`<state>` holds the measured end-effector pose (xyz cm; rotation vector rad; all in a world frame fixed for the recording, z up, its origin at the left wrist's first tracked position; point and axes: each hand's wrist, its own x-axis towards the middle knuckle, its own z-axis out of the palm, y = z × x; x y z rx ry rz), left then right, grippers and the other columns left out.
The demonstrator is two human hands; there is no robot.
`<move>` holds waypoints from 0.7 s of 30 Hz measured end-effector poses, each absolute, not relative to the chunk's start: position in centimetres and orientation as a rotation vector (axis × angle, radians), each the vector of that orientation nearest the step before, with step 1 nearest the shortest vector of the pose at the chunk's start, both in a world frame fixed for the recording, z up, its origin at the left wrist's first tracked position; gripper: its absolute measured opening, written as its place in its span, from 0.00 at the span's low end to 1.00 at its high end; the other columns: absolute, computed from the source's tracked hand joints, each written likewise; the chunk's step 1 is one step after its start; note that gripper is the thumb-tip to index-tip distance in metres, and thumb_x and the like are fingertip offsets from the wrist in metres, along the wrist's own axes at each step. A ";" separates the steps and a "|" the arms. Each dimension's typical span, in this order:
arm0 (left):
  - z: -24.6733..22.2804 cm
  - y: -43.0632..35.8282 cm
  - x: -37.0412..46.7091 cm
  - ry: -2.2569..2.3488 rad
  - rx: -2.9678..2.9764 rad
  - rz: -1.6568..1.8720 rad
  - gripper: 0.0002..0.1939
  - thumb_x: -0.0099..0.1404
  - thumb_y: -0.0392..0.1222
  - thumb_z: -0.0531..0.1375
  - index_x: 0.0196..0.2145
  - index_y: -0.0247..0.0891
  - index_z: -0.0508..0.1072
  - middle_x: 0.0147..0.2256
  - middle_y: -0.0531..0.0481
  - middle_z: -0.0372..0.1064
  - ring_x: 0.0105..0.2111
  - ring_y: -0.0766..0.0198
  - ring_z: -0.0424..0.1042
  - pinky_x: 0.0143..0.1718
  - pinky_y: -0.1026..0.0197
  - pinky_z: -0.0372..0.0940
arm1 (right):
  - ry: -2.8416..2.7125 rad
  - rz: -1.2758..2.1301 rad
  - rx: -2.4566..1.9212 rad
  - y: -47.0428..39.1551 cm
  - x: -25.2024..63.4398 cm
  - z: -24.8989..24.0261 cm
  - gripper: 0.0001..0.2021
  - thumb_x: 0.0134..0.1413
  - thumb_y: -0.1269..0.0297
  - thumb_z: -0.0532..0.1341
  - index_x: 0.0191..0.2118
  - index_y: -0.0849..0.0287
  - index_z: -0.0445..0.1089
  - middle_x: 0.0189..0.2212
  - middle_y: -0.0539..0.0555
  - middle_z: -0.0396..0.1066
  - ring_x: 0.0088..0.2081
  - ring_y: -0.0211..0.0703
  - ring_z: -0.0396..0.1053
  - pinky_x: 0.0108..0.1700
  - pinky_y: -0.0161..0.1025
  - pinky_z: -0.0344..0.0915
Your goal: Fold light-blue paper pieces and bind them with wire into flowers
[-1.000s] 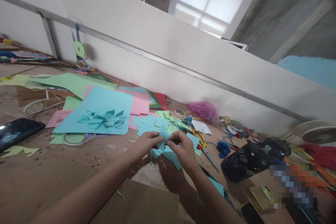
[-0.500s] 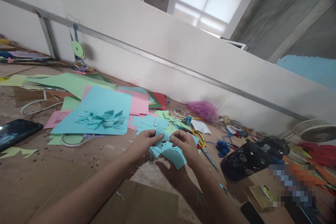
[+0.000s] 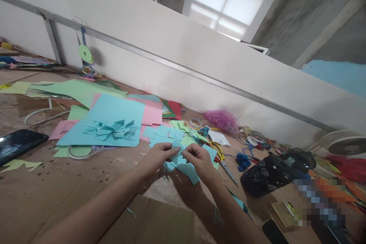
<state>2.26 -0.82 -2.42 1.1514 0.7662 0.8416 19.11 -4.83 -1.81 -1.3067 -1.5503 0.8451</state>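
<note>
Between my two hands is a small piece of light blue paper, held up above the table. My left hand pinches it with thumb and forefinger. The fingertips of my right hand are pressed together at its right edge. More blue paper pieces lie right below my hands. Further left, several folded blue paper shapes rest on a large blue sheet.
Scissors and yellow-handled pliers lie right of my hands, near blue yarn and a black container. A phone is at the far left. A white partition stands behind the table.
My right hand has moved slightly left, closer to my left hand and the paper. My left hand stays pinched on the piece, almost unmoved.
</note>
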 end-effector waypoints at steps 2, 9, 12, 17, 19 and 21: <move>-2.4 -0.8 2.3 0.771 1.153 0.840 0.17 0.49 0.54 0.68 0.24 0.36 0.75 0.23 0.52 0.69 0.25 0.67 0.63 0.29 0.65 0.58 | -1.541 0.813 -1.324 -4.9 19.0 -1.7 0.11 0.52 0.59 0.62 0.25 0.59 0.66 0.20 0.47 0.63 0.24 0.37 0.59 0.27 0.35 0.55; -3.1 -0.6 2.4 0.817 1.123 0.898 0.17 0.47 0.53 0.68 0.23 0.35 0.74 0.21 0.54 0.66 0.23 0.68 0.62 0.26 0.65 0.57 | -1.596 0.650 -1.345 -5.1 19.0 -1.9 0.05 0.52 0.64 0.63 0.29 0.59 0.67 0.24 0.47 0.64 0.26 0.36 0.59 0.29 0.34 0.56; -3.3 -0.5 2.3 0.839 1.156 0.898 0.18 0.46 0.53 0.69 0.22 0.35 0.74 0.20 0.55 0.65 0.22 0.68 0.62 0.26 0.65 0.58 | -1.611 0.625 -1.264 -5.2 18.8 -1.9 0.06 0.51 0.69 0.63 0.37 0.57 0.69 0.34 0.49 0.69 0.29 0.36 0.64 0.33 0.34 0.61; -2.8 -0.5 2.1 0.861 1.190 0.879 0.19 0.45 0.55 0.69 0.22 0.36 0.73 0.21 0.55 0.65 0.24 0.66 0.63 0.27 0.64 0.59 | -1.805 0.580 -1.134 -5.3 18.7 -1.6 0.07 0.50 0.73 0.62 0.35 0.55 0.75 0.36 0.53 0.68 0.40 0.43 0.67 0.42 0.38 0.64; -2.6 -0.6 2.1 0.873 1.176 0.879 0.19 0.45 0.55 0.69 0.22 0.36 0.73 0.21 0.55 0.64 0.24 0.66 0.63 0.28 0.65 0.60 | -1.831 0.567 -1.136 -5.3 18.8 -1.5 0.09 0.48 0.74 0.63 0.35 0.54 0.75 0.38 0.54 0.67 0.43 0.45 0.67 0.46 0.41 0.64; -2.5 -0.6 2.1 0.879 1.171 0.875 0.18 0.45 0.55 0.68 0.22 0.36 0.73 0.22 0.55 0.64 0.25 0.66 0.64 0.28 0.65 0.60 | -1.818 0.589 -1.144 -5.2 18.9 -1.5 0.10 0.46 0.74 0.63 0.36 0.54 0.76 0.39 0.54 0.67 0.44 0.46 0.66 0.47 0.42 0.63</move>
